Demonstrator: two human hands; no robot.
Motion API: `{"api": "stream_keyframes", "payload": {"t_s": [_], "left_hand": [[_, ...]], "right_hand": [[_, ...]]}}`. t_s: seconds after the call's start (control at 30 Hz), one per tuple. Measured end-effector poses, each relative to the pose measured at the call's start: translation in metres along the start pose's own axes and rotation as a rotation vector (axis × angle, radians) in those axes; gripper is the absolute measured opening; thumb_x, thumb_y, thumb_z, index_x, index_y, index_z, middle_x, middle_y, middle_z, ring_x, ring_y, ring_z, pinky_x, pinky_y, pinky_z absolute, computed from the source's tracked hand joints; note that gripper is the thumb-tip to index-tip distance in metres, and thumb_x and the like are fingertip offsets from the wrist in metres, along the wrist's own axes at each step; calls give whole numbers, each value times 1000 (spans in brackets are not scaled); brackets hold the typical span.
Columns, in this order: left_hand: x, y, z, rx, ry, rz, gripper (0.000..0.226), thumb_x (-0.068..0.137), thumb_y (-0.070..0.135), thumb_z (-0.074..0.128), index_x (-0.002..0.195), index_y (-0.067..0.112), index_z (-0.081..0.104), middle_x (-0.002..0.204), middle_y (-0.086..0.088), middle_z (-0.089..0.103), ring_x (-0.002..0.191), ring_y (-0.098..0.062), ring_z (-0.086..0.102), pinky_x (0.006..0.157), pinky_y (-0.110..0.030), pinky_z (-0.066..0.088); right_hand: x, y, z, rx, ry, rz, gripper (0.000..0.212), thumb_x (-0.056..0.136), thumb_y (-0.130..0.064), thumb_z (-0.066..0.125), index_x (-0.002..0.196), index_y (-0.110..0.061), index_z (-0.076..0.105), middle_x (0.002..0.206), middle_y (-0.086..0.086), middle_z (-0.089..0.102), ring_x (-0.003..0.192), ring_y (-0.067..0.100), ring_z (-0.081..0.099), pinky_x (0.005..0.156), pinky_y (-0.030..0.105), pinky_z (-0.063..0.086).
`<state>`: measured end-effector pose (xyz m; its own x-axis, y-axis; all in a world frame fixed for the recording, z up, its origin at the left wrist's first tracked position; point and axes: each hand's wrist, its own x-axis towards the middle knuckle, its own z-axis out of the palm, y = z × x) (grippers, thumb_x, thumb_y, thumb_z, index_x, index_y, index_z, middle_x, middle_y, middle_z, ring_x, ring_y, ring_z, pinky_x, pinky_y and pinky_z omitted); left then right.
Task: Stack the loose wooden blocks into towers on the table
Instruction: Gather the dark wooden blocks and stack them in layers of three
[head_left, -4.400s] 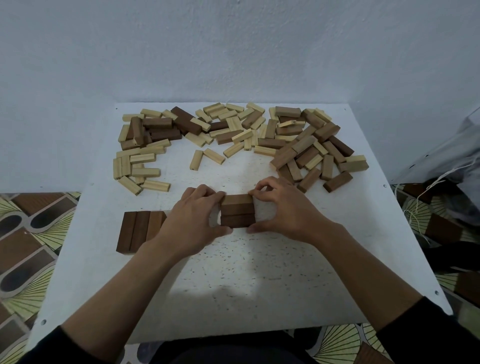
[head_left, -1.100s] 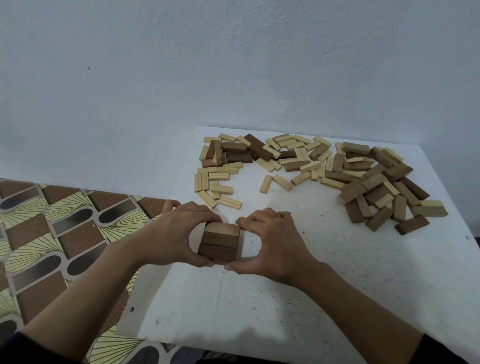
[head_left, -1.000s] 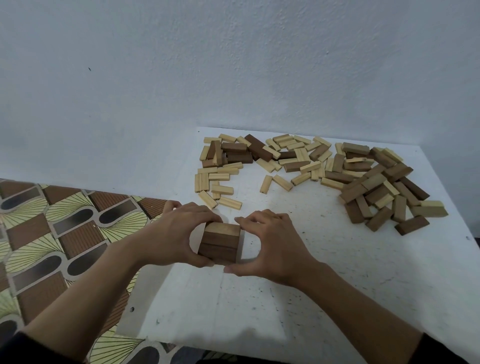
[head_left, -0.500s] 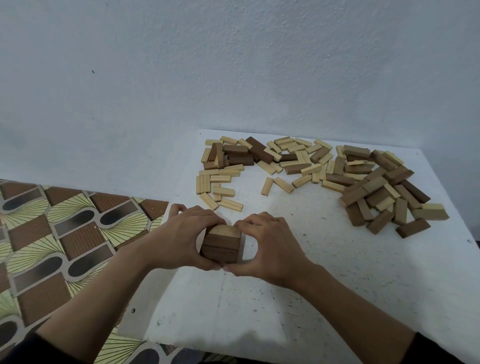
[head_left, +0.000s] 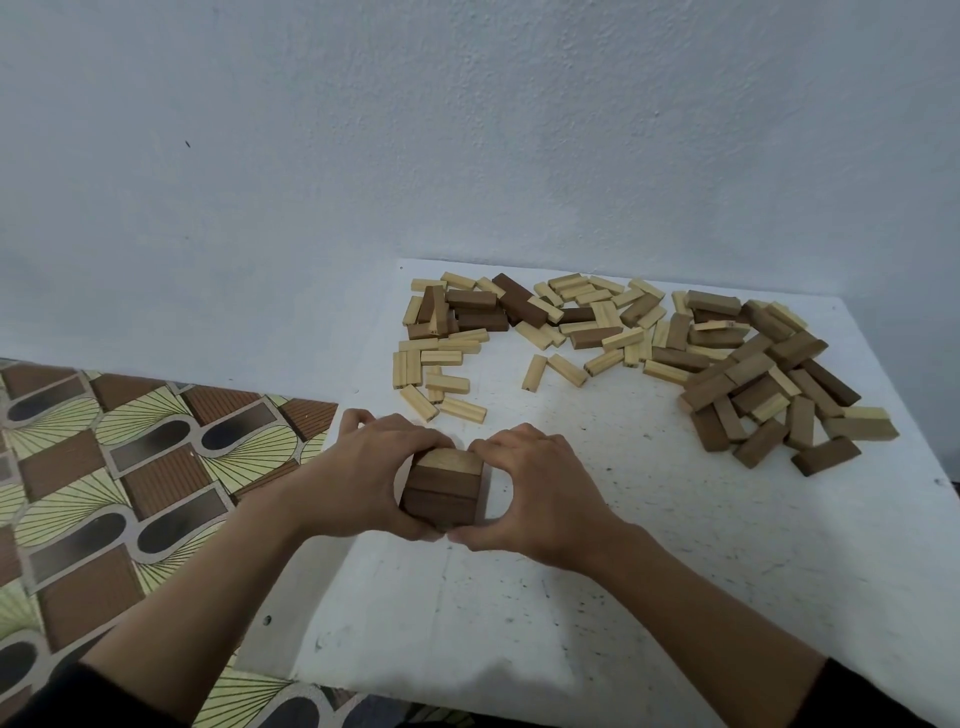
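Wooden block stack (head_left: 441, 486) gripped btwn left hand (head_left: 374, 473) & right hand (head_left: 540, 493).

Both forearms converge forward; the left hand (head_left: 371, 475) and right hand (head_left: 543, 493) curl fingers and thumbs round the block stack (head_left: 441, 486) held between them.

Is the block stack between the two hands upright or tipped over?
Upright: the block stack has level, flush layers, none slipped; the left hand and right hand grip its sides.
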<state>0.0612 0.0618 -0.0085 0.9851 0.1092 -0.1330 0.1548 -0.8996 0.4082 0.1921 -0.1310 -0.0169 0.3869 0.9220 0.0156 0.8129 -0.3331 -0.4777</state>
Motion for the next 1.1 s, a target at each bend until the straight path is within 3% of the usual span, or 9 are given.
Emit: {"api": "stream_keyframes", "payload": {"t_s": [0.1,0.27,0.63,0.77,0.9,1.03,1.1], "left_hand": [[0,-1,2,-6,-5,-3,73,63,73,76,126,48,49,116,29,58,112,13,41,100,-37,23],[0,0,1,3,-15,-12,71,63,74,75,123,48,49,112,27,61,108,5,48,99,-40,26],[0,2,-1,-8,-30,-13,71,64,72,77,124,48,48,111,29,61,108,8,47,100,-40,25],[-2,7,-5,-35,-53,-6,83,65,72,79,134,49,40,114,39,52,112,13,43,102,-35,22],[-6,8,-7,-85,-66,-8,90,65,71,79,139,51,33,126,35,50,119,11,42,106,-36,23],[-10,7,-11,-124,-80,-24,95,64,73,80,142,54,30,131,34,45,125,9,36,111,-37,22],[-12,7,-15,-157,-61,-22,94,64,76,78,143,55,31,135,35,43,130,8,33,112,-36,23]], "right_hand": [[0,-1,0,29,1,1,69,68,-74,71,118,-27,63,104,-11,69,97,9,54,89,37,46],[1,1,1,81,12,9,68,65,-75,71,114,-28,65,96,-11,71,87,8,57,85,38,51],[0,1,3,64,32,0,69,65,-79,67,114,-29,64,97,-13,71,87,7,58,86,39,51],[-1,0,2,74,38,-18,81,66,-82,65,126,-29,63,106,-10,73,91,8,62,86,34,54],[-7,1,0,131,27,26,102,63,-84,67,147,-28,49,124,-8,70,103,9,63,91,26,52],[-14,4,-1,145,-15,98,113,61,-82,72,155,-37,30,148,-12,52,131,10,52,109,36,40],[-19,8,-4,181,-22,132,113,60,-81,73,155,-40,28,152,-14,47,135,8,45,112,38,38]]}}
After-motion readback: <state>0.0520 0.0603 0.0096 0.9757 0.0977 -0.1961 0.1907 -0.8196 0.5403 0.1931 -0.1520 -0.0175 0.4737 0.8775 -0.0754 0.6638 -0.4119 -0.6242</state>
